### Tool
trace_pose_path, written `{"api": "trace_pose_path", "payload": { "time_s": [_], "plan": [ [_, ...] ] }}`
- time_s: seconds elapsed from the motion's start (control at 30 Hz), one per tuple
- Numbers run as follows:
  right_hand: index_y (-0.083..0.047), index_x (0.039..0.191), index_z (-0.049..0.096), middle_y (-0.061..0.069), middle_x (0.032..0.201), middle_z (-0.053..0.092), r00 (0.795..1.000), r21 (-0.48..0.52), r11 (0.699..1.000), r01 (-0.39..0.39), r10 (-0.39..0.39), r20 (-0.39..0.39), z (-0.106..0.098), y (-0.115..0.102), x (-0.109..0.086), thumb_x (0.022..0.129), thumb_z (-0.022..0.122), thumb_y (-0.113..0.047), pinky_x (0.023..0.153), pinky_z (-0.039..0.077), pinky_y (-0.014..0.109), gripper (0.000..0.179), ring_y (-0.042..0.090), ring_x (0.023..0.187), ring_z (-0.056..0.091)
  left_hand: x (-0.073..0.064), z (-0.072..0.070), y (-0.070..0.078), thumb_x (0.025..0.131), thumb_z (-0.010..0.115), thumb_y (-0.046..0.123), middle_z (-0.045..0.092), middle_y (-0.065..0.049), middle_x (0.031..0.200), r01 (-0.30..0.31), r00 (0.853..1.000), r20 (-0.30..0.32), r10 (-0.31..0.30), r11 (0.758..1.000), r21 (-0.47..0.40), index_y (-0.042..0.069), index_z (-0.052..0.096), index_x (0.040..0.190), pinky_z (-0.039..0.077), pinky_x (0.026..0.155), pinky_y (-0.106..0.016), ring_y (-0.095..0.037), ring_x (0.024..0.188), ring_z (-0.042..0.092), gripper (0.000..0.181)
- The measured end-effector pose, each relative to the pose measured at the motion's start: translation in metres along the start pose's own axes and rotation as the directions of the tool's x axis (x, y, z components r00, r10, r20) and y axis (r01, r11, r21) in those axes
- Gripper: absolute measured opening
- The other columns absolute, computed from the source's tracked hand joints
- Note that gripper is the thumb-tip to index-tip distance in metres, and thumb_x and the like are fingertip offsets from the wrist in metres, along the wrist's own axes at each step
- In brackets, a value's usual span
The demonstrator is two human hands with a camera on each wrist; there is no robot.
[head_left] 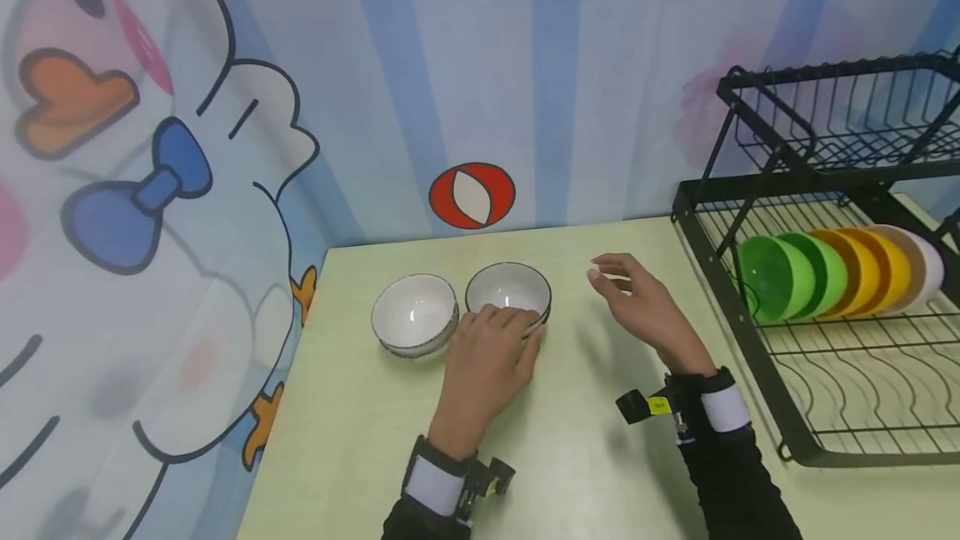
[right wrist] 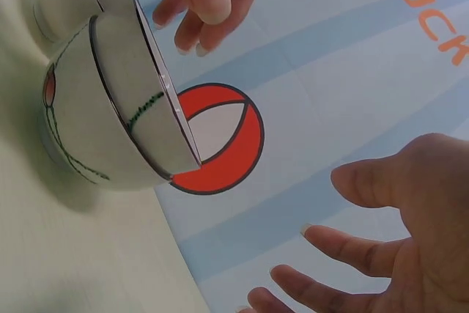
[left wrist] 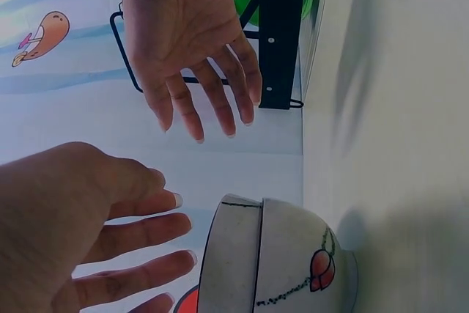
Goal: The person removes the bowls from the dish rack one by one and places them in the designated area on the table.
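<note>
Two nested stacks of white bowls with dark rims stand upright side by side, the left stack (head_left: 415,317) and the right stack (head_left: 506,283). A red flower and green vine decorate the right stack's outer wall, visible in the left wrist view. My left hand (head_left: 486,369) hovers over the near side of that right stack, its fingers loosely bent and apart from the rim in the left wrist view. Between the bowls and the rack, my right hand (head_left: 647,307) hangs in the air, palm facing left, fingers spread and relaxed, holding nothing.
A black two-tier dish rack (head_left: 720,290) occupies the right side of the table. Green bowls (head_left: 776,280), yellow bowls (head_left: 847,269) and a pale bowl (head_left: 926,269) lean in a row on its lower tier. A printed cloth backdrop (head_left: 480,65) rises behind the pale table (head_left: 337,440).
</note>
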State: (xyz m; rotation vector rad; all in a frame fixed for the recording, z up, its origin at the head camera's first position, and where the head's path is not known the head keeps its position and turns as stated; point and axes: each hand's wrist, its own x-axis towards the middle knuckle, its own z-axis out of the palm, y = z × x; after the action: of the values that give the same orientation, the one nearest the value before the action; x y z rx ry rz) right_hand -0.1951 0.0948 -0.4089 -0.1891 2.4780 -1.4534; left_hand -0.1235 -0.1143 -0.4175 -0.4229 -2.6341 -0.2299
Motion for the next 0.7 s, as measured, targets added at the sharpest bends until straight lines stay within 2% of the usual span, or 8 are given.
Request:
{"api": "trace_pose_path", "payload": {
  "time_s": [0.2,0.47,0.7],
  "plan": [
    [-0.014,0.152,0.034,0.02,0.159,0.033,1.0,0.009,1.0,-0.014,0.014,-0.011,-0.009,0.004,-0.001,0.103,0.043,-0.049,0.11,0.037,0.063,0.06,0.043,0.147,0.029,0.0,0.0,0.002,0.095,0.065,0.029,0.077,0.006,0.104,-0.029,0.999,-0.023,0.029,1.0,0.009,0.021,0.076,0.108,0.054,0.076,-0.034,-0.016,0.093,0.07,0.019],
    [-0.013,0.153,0.031,0.02,0.161,0.029,0.998,0.029,0.999,-0.045,0.046,-0.038,-0.027,0.011,-0.002,0.103,0.041,-0.051,0.111,0.034,0.064,0.064,0.044,0.149,0.026,0.0,0.0,0.002,0.096,0.065,0.028,0.077,0.006,0.103,-0.038,0.998,-0.044,0.038,0.999,0.0,0.02,0.075,0.108,0.053,0.074,-0.033,-0.016,0.092,0.07,0.018],
    [-0.012,0.155,0.028,0.021,0.162,0.026,0.995,0.04,0.997,-0.059,0.062,-0.083,-0.045,0.018,-0.006,0.102,0.039,-0.055,0.112,0.032,0.065,0.069,0.047,0.148,0.025,0.0,0.001,0.004,0.096,0.065,0.027,0.077,0.006,0.103,-0.044,0.998,-0.036,0.043,0.999,-0.022,0.019,0.075,0.108,0.054,0.076,-0.034,-0.016,0.091,0.07,0.018]
  ]
}}
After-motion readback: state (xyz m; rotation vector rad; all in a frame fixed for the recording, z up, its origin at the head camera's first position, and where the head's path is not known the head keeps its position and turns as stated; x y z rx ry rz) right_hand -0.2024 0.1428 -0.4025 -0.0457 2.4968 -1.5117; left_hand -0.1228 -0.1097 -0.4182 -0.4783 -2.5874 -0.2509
